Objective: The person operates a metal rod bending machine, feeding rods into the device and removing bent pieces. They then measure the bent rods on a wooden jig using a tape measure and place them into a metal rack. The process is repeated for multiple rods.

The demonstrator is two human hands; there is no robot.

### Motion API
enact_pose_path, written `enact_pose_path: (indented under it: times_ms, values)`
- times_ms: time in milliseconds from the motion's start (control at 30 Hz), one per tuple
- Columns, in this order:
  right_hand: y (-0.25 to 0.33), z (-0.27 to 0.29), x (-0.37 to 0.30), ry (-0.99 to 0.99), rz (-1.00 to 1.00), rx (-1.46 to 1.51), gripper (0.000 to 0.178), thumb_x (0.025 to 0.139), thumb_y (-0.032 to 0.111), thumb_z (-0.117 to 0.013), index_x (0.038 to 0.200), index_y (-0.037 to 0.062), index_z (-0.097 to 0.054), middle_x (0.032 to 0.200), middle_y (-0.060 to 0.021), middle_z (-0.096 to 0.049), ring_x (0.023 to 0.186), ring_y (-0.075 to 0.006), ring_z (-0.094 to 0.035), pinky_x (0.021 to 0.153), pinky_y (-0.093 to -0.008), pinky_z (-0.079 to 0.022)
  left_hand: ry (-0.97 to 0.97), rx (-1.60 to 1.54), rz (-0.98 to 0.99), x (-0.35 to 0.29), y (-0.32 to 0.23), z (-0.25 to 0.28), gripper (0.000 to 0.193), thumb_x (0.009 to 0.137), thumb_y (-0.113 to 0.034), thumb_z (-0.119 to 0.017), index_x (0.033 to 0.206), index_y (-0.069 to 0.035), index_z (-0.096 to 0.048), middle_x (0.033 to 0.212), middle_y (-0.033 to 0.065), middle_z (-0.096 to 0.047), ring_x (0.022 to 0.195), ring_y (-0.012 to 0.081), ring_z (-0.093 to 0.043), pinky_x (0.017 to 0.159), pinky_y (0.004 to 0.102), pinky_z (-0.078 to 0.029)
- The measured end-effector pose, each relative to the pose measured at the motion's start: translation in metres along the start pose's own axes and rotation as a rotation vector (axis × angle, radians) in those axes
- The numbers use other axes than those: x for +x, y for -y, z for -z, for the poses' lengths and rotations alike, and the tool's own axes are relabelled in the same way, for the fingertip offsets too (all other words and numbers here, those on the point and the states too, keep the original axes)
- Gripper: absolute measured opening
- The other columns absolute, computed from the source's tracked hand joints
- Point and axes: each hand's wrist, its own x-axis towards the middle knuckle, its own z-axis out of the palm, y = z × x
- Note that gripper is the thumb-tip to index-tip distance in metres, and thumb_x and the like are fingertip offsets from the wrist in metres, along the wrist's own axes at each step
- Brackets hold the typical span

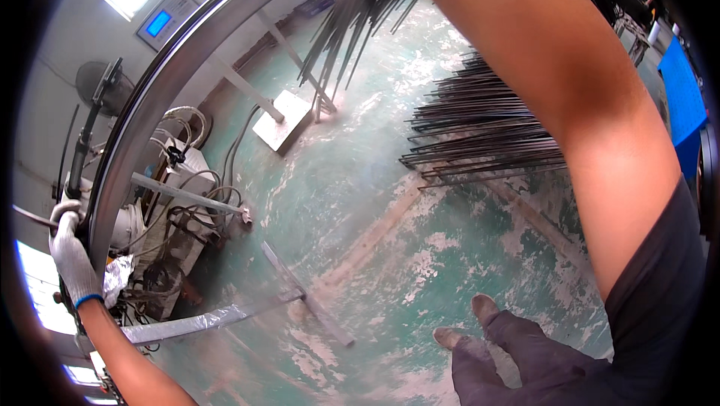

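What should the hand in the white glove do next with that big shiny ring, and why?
Probably keep hold and steady it. The gloved left hand grips near the edge of the big curved metal hoop, which arcs high overhead; the right arm reaches up out of view.

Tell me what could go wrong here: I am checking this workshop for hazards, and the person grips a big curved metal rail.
The gloved left hand has its grip on a handle right beside the curved metal rail; fingers could get pinched if either shifts. The bundles of thin dark rods end at open tips near the raised right arm, so a scratch or jab seems possible. Cables and a loose metal strip on the worn green floor could trip the feet.
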Motion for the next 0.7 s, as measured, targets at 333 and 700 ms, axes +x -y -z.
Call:
enact_pose_path:
  times_ms: [333, 700]
  values:
    - [-0.011, 0.008, 0.009, -0.029, -0.012, 0.173, 0.022, 0.101, 0.024, -0.062, 0.102, 0.0072, -0.077, 0.082, -0.0118, -0.078, 0.076, -0.0262, -0.077, 0.079, -0.0417, -0.061, 0.006, -0.018, 0.126, 0.006, 0.003, 0.01, 0.018, 0.109, -0.011, -0.054, 0.111, -0.01, -0.072, 0.096, -0.0011, -0.062, 0.086, 0.0101, -0.059, 0.08, 0.0276, -0.051]
    - [-0.008, 0.023, -0.001, -0.032, -0.298, 0.959, 0.027, 0.093, 0.007, -0.059, 0.11, 0.0038, -0.08, 0.094, -0.0139, -0.08, 0.079, -0.0223, -0.077, 0.081, -0.0372, -0.061, -0.162, -0.234, 0.042, -0.06, -0.049, -0.041, 0.022, 0.088, 0.007, -0.053, 0.096, -0.002, -0.071, 0.095, 0.0062, -0.07, 0.084, 0.0142, -0.065, 0.08, 0.0299, -0.055]
